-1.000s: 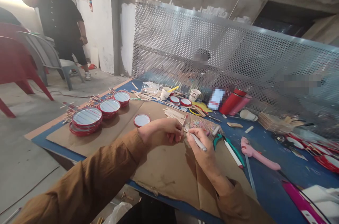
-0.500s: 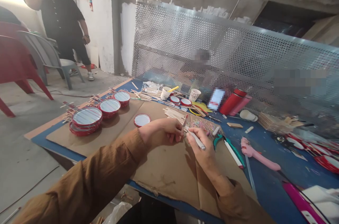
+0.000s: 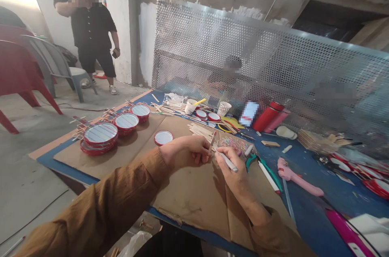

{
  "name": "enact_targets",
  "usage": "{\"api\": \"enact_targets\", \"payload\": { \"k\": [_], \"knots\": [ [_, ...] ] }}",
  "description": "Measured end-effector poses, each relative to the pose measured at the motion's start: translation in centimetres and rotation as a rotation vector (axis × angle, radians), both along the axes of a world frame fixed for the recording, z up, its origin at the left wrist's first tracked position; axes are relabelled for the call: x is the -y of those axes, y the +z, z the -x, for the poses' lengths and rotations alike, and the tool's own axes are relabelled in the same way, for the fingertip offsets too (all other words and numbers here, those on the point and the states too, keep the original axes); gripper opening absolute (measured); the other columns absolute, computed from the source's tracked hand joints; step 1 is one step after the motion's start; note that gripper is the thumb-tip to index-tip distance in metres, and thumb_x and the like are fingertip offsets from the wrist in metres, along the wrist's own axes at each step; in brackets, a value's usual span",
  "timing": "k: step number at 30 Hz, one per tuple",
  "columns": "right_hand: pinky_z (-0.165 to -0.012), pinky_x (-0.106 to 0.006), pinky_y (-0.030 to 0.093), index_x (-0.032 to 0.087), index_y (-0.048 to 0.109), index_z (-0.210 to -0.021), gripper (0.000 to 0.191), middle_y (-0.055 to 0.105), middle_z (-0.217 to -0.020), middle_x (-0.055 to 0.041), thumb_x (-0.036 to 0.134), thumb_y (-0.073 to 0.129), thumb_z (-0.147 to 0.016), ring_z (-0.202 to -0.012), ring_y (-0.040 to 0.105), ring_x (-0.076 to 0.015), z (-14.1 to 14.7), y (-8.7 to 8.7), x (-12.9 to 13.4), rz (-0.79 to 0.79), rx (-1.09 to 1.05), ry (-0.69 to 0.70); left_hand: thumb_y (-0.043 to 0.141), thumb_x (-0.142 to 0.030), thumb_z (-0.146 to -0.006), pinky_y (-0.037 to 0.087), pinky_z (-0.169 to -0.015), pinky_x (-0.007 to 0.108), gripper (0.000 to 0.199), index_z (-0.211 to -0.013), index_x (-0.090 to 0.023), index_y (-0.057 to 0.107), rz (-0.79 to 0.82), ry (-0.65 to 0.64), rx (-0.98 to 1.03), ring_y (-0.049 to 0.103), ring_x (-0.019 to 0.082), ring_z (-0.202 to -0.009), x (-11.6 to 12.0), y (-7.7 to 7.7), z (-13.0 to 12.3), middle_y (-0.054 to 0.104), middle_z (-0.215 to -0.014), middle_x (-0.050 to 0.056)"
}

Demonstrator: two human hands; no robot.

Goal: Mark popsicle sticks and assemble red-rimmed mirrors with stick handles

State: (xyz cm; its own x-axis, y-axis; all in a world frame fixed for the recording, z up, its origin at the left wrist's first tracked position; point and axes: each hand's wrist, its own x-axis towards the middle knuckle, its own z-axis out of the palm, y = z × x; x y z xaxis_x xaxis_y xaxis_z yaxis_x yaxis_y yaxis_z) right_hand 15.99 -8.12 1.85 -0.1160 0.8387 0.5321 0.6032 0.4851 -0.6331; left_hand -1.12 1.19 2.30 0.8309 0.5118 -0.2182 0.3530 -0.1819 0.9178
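Observation:
Pinched in my left hand (image 3: 199, 149) is a small flat wooden stick (image 3: 213, 138), held upright with a darker face. My right hand (image 3: 233, 170) grips a white marker pen (image 3: 226, 161), its tip close to the stick; whether they touch I cannot tell. Behind my hands lie loose wooden sticks (image 3: 199, 130) and a heap of small pastel-coloured pieces (image 3: 232, 143). A single round red-rimmed white disc (image 3: 163, 138) rests on the cardboard (image 3: 188, 200) beyond my left wrist. Stacks of similar red-rimmed discs (image 3: 100, 133), with sticks across them, stand at the left.
Teal-handled pliers (image 3: 251, 163), a white pen (image 3: 267, 178) and a pink glue gun (image 3: 299, 180) lie at the right. Paper cups (image 3: 190, 106), a phone (image 3: 249, 113) and a red bottle (image 3: 269, 116) line the back, before a perforated metal panel (image 3: 194, 46). A person (image 3: 94, 30) stands far left.
The standing person in the background has moved to the right. My hands stay almost in place, with the stick and the marker still held close together.

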Motion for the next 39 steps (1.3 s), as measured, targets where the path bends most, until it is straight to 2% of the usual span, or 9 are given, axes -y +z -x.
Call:
{"api": "enact_targets", "payload": {
  "k": [8, 19, 31, 39],
  "knots": [
    [-0.061, -0.025, 0.05, 0.02, 0.058, -0.091, 0.019, 0.065, -0.074, -0.0021, 0.037, 0.051, -0.087, -0.065, 0.061, -0.0152, 0.15, 0.26, 0.14, -0.005, -0.026, -0.036, 0.054, -0.026, -0.08, 0.046, -0.049, 0.021, 0.014, -0.075, -0.014, 0.058, -0.017, -0.002, -0.019, 0.058, 0.009, -0.047, 0.03, 0.25, -0.08, 0.064, -0.063, -0.002],
    [-0.066, -0.027, 0.051, 0.02, 0.059, -0.1, 0.022, 0.068, -0.085, -0.0052, 0.036, 0.049, -0.089, -0.076, 0.064, -0.0176, 0.01, 0.22, 0.16, -0.035, -0.035, 0.007, 0.048, -0.019, -0.083, 0.045, -0.048, 0.02, 0.014, -0.073, -0.013, 0.056, -0.036, 0.003, -0.067, 0.057, 0.008, -0.046, 0.22, 0.64, -0.29, 0.062, -0.061, -0.003],
    [-0.067, -0.028, 0.052, 0.02, 0.06, -0.1, 0.022, 0.068, -0.087, -0.0052, 0.036, 0.05, -0.089, -0.077, 0.066, -0.0179, -0.07, -0.04, -0.02, -0.051, -0.034, 0.013, 0.055, -0.026, -0.08, 0.045, -0.049, 0.018, 0.014, -0.074, -0.014, 0.057, -0.028, -0.005, -0.04, 0.057, 0.007, -0.047, 0.19, 0.58, -0.15, 0.062, -0.06, -0.003],
    [-0.069, -0.029, 0.052, 0.02, 0.059, -0.101, 0.022, 0.068, -0.089, -0.0055, 0.036, 0.05, -0.089, -0.079, 0.066, -0.0181, -0.14, -0.15, -0.15, -0.051, -0.034, 0.023, 0.052, -0.024, -0.081, 0.045, -0.049, 0.019, 0.013, -0.075, -0.014, 0.057, -0.05, -0.008, -0.037, 0.057, 0.007, -0.047, 0.16, 0.5, -0.18, 0.062, -0.06, -0.003]
  ]
}}
